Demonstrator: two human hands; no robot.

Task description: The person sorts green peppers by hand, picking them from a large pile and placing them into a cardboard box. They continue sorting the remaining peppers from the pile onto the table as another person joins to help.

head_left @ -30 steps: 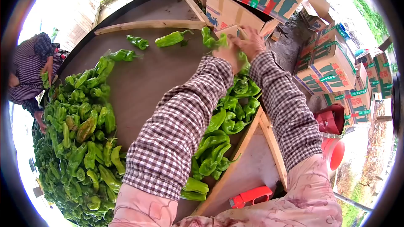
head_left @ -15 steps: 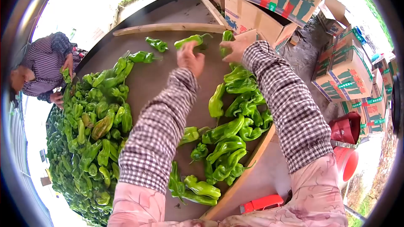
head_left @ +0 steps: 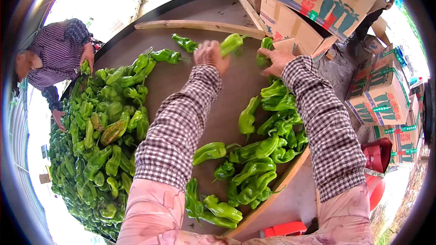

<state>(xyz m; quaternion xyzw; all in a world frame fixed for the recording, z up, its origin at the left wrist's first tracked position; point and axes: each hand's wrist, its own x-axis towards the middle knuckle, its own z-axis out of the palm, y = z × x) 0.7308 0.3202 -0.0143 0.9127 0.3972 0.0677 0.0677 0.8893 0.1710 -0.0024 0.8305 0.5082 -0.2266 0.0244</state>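
Head view: left hand [head_left: 212,56] is above the brown surface [head_left: 181,84], fingers curled closed on a light green pepper [head_left: 231,44], which sticks out on the right side of the fist. Right hand [head_left: 276,61] is near the wooden strips' corner, fingers partly closed on a darker green pepper [head_left: 265,50], thumb apart and lower; exact contact at the back can't be seen.

Two loose peppers [head_left: 166,56] lie left of the left hand. Big pepper heap [head_left: 97,154] covers the left side of the surface. Smaller pepper pile [head_left: 268,154] sits below the right hand, along the diagonal wooden strip [head_left: 272,193], with several peppers just beside it.

Open carton [head_left: 290,23] is beyond the right hand, printed carton [head_left: 324,2] tilted above it. More cartons [head_left: 379,86] stacked at right. Red plastic object [head_left: 285,229] at bottom, partly hidden. Co-worker [head_left: 56,56] at far left, one hand at the heap's edge with a pepper.
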